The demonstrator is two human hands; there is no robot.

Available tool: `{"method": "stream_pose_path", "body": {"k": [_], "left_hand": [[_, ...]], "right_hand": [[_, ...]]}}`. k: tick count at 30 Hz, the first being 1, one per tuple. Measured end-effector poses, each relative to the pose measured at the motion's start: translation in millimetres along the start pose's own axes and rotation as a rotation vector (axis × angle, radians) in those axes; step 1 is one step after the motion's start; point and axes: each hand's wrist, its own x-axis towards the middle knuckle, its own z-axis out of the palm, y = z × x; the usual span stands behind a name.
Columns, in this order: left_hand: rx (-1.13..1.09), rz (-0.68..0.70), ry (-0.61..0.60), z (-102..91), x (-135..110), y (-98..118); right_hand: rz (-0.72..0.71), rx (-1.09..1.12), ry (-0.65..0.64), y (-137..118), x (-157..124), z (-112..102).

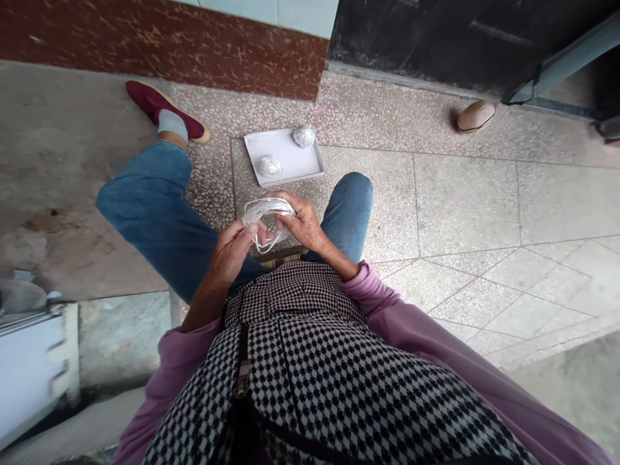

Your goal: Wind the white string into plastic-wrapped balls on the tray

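Observation:
Between my two hands is a loosely looped coil of white cord point(268, 205), held above my lap. My left hand point(233, 248) pinches its left side with the thumb on top. On the right side, my right hand point(301, 221) grips the loops, its fingers curled around them. A few strands hang down below the coil. On the floor just beyond my hands lies a shallow white tray point(285, 157). It holds a ball of white cord point(269, 166) near its front left and another white ball point(304, 136) at its back right corner.
A red-brown marbled wall base point(194, 48) runs behind the tray. A round tan object point(476, 116) lies on the tiled floor near the dark door point(436, 42). White boards point(29, 361) lean at the lower left. My bent knees flank the tray.

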Motion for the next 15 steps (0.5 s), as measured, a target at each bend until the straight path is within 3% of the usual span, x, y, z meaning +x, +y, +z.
{"method": "stream_pose_path", "body": {"k": [5, 11, 15], "left_hand": [[-0.026, 0.007, 0.015, 1.5, -1, -1], [-0.247, -0.068, 0.117, 5.1, 4, -2], [-0.371, -0.132, 0.134, 11.6, 7, 2]], "right_hand": [[0.005, 0.029, 0.067, -2, 0, -1], [0.098, 0.133, -0.058, 4, 4, 0], [0.133, 0.157, -0.023, 10, 6, 4]]}}
